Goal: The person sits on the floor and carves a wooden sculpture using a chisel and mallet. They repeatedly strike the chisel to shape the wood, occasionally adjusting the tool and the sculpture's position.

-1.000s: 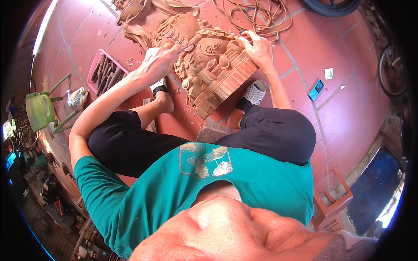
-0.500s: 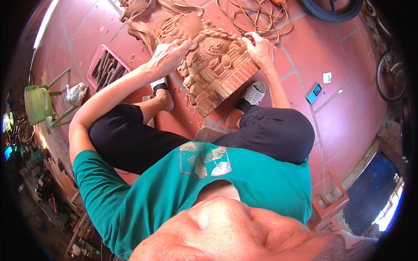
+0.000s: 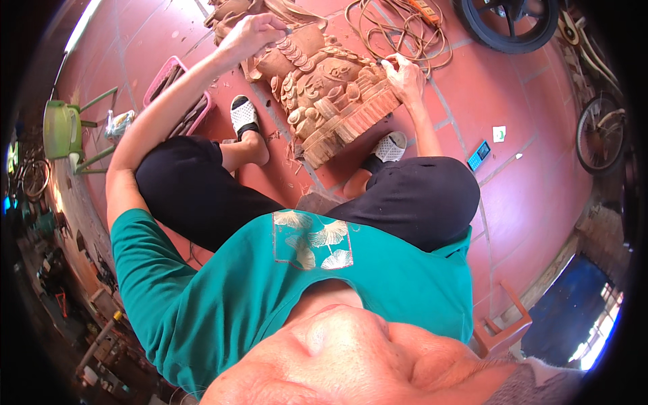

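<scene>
A brown wood carving (image 3: 324,84) with raised coins, bowls and rounded figures lies on the floor between my feet. My left hand (image 3: 253,35) is raised over its far left part, fingers pinched together. A small dark thing shows at its fingertips, too small to name. At the carving's right edge is my right hand (image 3: 407,79), its fingers bent inward beside the wood. What these fingers hold, if anything, is hidden.
A pink basket (image 3: 206,106) of dark tool-like sticks stands left, partly behind my left arm. Beyond it are a plastic bag (image 3: 119,125) and a green chair (image 3: 62,128). A tangled cord (image 3: 405,47) and wheel (image 3: 509,25) lie far right; a blue phone (image 3: 479,156) lies nearer.
My left hand has moved away and left, off the carving's middle to its far part. The right hand remains at the right edge. The view has shifted slightly.
</scene>
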Tool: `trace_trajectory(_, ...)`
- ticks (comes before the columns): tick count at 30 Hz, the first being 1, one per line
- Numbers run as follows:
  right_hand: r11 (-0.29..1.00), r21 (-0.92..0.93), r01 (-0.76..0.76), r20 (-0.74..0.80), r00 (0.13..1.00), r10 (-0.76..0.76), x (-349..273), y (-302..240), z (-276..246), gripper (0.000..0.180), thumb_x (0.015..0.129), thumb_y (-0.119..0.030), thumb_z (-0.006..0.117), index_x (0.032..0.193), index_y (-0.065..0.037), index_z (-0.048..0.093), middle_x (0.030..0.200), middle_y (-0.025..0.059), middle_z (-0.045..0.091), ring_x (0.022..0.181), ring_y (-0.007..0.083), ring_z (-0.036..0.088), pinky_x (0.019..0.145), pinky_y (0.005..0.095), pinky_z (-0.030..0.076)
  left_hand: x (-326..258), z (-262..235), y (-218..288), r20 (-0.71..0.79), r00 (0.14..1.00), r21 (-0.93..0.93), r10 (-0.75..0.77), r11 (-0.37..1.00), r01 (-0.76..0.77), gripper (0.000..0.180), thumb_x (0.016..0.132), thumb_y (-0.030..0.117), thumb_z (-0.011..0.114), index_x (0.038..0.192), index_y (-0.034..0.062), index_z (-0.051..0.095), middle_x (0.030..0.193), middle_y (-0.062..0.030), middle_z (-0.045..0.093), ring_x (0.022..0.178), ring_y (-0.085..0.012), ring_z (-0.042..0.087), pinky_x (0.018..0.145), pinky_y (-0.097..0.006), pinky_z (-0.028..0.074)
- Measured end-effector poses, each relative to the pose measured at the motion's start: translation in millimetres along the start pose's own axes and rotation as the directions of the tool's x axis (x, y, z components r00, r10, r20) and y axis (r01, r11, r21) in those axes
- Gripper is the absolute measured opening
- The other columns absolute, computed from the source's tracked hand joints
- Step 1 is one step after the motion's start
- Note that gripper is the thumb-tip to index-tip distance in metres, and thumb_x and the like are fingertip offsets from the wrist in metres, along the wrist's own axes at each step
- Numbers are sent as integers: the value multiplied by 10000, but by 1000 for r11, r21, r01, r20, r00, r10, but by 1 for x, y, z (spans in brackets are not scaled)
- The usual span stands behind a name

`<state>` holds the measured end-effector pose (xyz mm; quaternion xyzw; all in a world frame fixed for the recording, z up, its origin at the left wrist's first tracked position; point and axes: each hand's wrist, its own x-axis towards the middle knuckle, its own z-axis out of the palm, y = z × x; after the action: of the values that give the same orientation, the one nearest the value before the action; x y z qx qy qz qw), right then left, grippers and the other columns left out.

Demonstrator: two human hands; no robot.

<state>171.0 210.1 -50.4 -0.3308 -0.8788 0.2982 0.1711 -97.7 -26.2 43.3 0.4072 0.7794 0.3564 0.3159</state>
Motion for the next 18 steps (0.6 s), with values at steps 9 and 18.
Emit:
trace_trajectory(9,996,-91,8,68,998,-1,1,3,0,278,863,-377,629,987,-142,710,864,163,712,878,363,681,765,459,511,-56,-32,0,195,979,431,51,893,-132,251,869,167,629,1102,75,625,679,-34,590,565,-111,516,496,-298,415)
trace_trajectory(18,994,-112,6,68,998,2,-1,6,2,298,882,-396,596,995,-146,714,892,187,703,906,393,666,789,474,507,-123,46,-32,-90,996,166,-18,986,33,259,916,125,606,1169,82,578,756,-76,612,673,-135,555,622,-317,454)
